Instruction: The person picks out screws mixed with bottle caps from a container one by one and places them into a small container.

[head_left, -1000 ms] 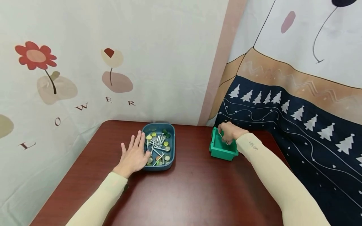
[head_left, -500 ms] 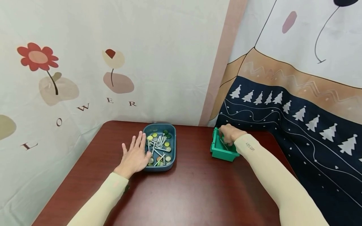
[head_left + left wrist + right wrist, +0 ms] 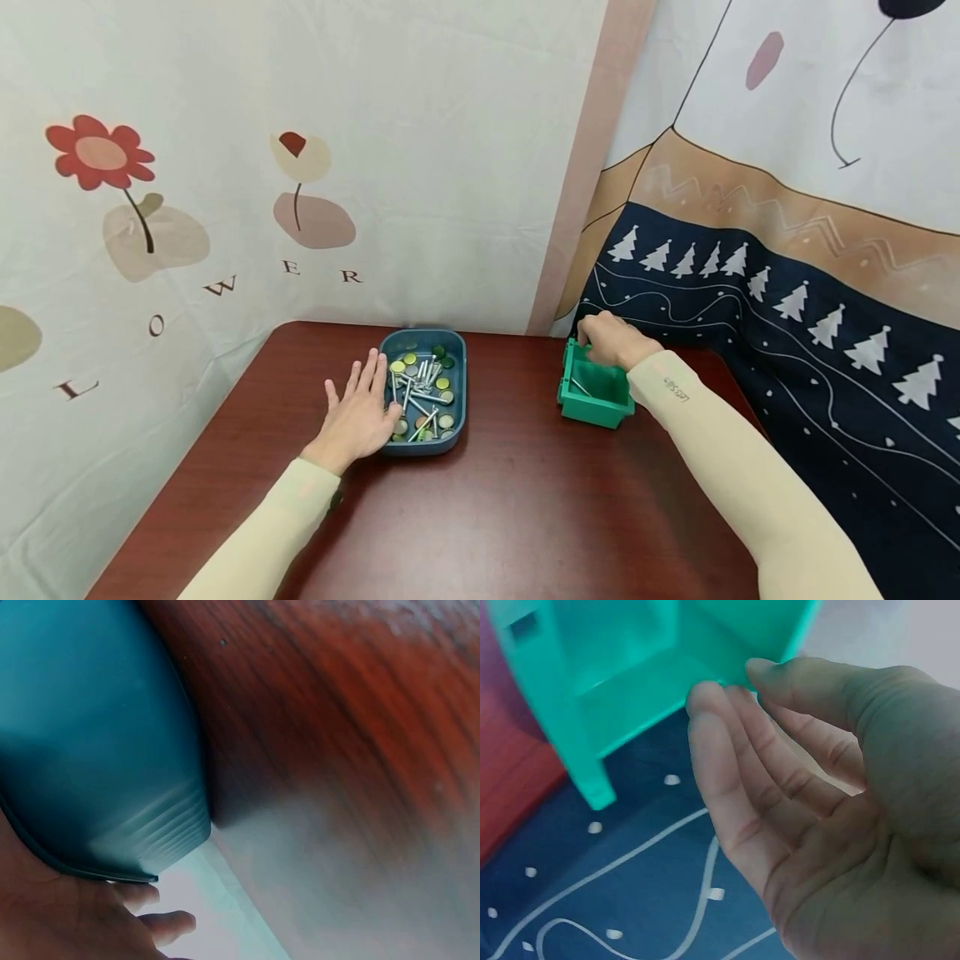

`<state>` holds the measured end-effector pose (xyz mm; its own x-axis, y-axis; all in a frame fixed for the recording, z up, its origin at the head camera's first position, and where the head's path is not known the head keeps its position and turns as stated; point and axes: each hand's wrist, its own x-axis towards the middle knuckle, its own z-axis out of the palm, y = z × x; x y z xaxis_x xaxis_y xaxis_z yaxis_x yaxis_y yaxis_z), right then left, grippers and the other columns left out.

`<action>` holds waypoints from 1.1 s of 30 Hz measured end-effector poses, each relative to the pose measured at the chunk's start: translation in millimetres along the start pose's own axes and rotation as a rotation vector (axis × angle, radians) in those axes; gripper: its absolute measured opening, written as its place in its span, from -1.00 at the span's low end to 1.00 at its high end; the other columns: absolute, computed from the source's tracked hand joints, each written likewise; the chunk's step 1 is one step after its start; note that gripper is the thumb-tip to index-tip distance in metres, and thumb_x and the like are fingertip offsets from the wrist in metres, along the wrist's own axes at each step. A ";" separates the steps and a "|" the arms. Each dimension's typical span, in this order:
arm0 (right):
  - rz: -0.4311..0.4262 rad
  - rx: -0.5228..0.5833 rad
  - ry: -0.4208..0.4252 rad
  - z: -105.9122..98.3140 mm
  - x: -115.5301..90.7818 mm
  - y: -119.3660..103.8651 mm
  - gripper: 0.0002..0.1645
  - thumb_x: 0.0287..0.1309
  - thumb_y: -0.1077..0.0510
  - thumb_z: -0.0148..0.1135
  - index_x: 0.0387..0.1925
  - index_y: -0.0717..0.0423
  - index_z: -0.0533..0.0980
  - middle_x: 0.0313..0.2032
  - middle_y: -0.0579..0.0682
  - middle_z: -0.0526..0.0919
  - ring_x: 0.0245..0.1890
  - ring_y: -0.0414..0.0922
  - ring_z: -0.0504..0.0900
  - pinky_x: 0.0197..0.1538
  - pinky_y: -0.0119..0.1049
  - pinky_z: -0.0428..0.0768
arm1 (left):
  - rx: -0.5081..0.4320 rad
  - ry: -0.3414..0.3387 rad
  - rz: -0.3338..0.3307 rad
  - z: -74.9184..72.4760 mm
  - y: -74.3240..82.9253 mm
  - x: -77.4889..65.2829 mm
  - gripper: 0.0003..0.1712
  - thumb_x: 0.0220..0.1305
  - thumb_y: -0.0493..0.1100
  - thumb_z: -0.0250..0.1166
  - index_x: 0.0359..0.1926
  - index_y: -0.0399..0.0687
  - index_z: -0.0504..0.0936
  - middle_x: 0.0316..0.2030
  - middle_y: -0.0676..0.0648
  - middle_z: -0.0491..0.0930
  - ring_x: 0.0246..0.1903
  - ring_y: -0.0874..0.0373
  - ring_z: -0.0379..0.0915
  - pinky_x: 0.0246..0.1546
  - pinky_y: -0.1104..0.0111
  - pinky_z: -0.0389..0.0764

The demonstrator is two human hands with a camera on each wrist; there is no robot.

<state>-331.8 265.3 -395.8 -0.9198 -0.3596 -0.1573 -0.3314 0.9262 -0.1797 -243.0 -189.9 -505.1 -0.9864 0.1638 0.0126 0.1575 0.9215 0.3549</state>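
Observation:
My left hand (image 3: 352, 421) lies with straight fingers against the left rim of a blue-grey tray (image 3: 460, 371). Silver screws (image 3: 426, 397) and round bottle caps (image 3: 444, 383) fill much of it. From the left wrist, the tray's outer wall (image 3: 97, 735) shows with the palm at its rim. Over the back of a small green box (image 3: 596, 410) is my right hand (image 3: 611, 340), fingers loosely bent. In the right wrist view nothing sits between thumb and fingers, and the fingertips overlap the box's edge. One screw (image 3: 579, 386) lies inside the green box.
Both containers stand on a dark red-brown table (image 3: 510, 500), the tray left of the box. A pale printed cloth (image 3: 450, 167) hangs behind the table. On the right hangs a navy cloth with white trees (image 3: 675, 292).
The right hand held a screw low in the green box a second ago. It has let go of the screw and risen toward the box's back. The left hand stays at the tray.

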 end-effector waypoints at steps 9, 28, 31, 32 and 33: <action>-0.087 -0.079 0.154 -2.5 2.6 -29.3 -0.67 0.52 0.28 0.43 0.23 0.14 0.77 0.20 0.21 0.86 0.12 0.13 0.83 0.14 0.13 0.87 | -0.006 -0.006 0.041 1.0 0.1 5.1 0.06 0.78 0.07 0.15 0.93 -0.24 -0.20 0.94 -0.27 -0.35 0.90 -0.49 -0.37 0.77 -0.61 -0.32; -0.317 -0.112 0.171 21.4 36.8 -116.1 -0.54 0.60 0.12 0.49 0.41 0.04 0.70 0.31 0.14 0.73 0.25 0.12 0.74 0.24 0.03 0.86 | -0.026 -0.007 0.041 0.8 2.0 3.7 0.07 0.77 0.06 0.16 0.92 -0.26 -0.21 0.94 -0.30 -0.35 0.90 -0.51 -0.42 0.79 -0.58 -0.27; -0.342 -0.105 0.158 25.3 42.8 -128.0 -0.51 0.61 0.11 0.48 0.45 0.05 0.69 0.33 0.14 0.72 0.27 0.14 0.73 0.26 0.04 0.85 | -0.025 -0.011 0.039 -0.3 2.4 3.1 0.07 0.78 0.05 0.16 0.92 -0.26 -0.21 0.94 -0.30 -0.36 0.90 -0.51 -0.42 0.79 -0.58 -0.27; -0.349 -0.100 0.150 26.8 44.8 -132.1 -0.50 0.61 0.11 0.48 0.46 0.05 0.68 0.33 0.14 0.71 0.28 0.14 0.72 0.27 0.05 0.84 | -0.025 -0.012 0.039 -0.3 2.0 2.7 0.07 0.78 0.05 0.16 0.92 -0.26 -0.21 0.94 -0.30 -0.36 0.90 -0.51 -0.42 0.79 -0.58 -0.28; -0.355 -0.096 0.143 28.7 47.0 -136.4 -0.49 0.61 0.11 0.48 0.47 0.05 0.68 0.34 0.14 0.71 0.29 0.14 0.72 0.27 0.06 0.84 | -0.026 -0.014 0.036 -0.4 1.5 2.0 0.08 0.77 0.05 0.16 0.92 -0.26 -0.22 0.94 -0.30 -0.36 0.90 -0.51 -0.43 0.79 -0.58 -0.29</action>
<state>-323.8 118.8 -406.5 -0.7619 -0.6466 0.0361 -0.6463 0.7557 -0.1058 -244.8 -188.3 -504.2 -0.9793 0.2020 0.0130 0.1918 0.9055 0.3785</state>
